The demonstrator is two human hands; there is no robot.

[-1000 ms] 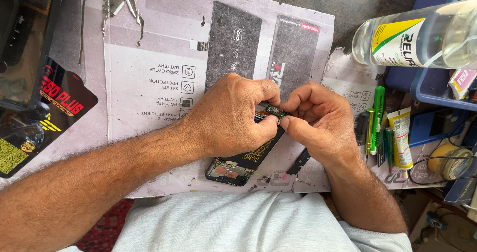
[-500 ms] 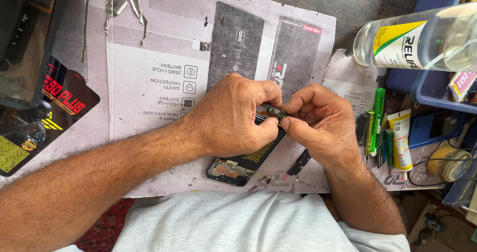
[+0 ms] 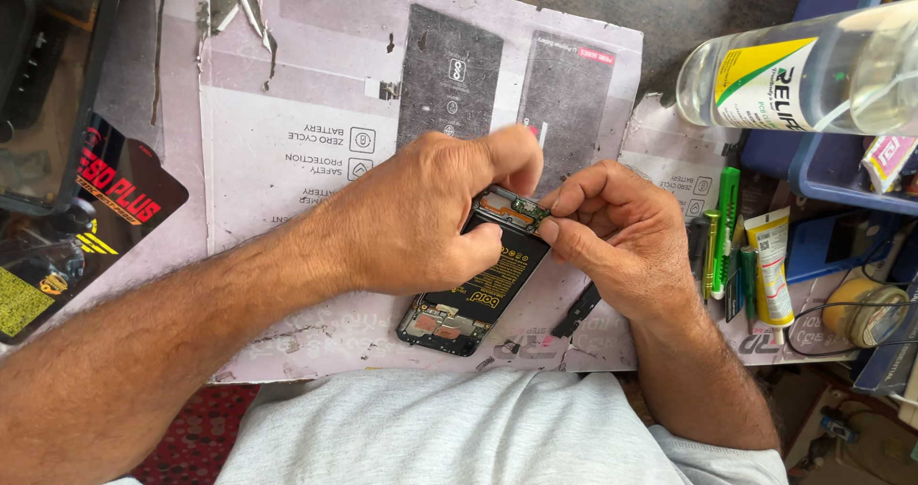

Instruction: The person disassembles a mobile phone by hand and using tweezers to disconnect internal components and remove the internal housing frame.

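Note:
An opened phone (image 3: 478, 289) with its back cover off lies slanted on a flattened grey cardboard sheet (image 3: 287, 160), showing a black battery and circuit boards. My left hand (image 3: 421, 217) grips the phone's upper end, thumb on the battery. My right hand (image 3: 612, 231) pinches a small green circuit board (image 3: 524, 208) at the phone's top edge with thumb and forefinger. Both hands touch there.
A clear plastic bottle (image 3: 803, 74) lies at the upper right over a blue tray (image 3: 841, 174). Green-handled tools (image 3: 727, 222) and a yellow tube (image 3: 770, 260) lie right of my hand. A small black part (image 3: 577, 310) sits beside the phone. Dark packaging (image 3: 96, 227) lies on the left.
My hands have opened slightly apart, exposing more of the phone's top end and the small board. The phone itself stays in place.

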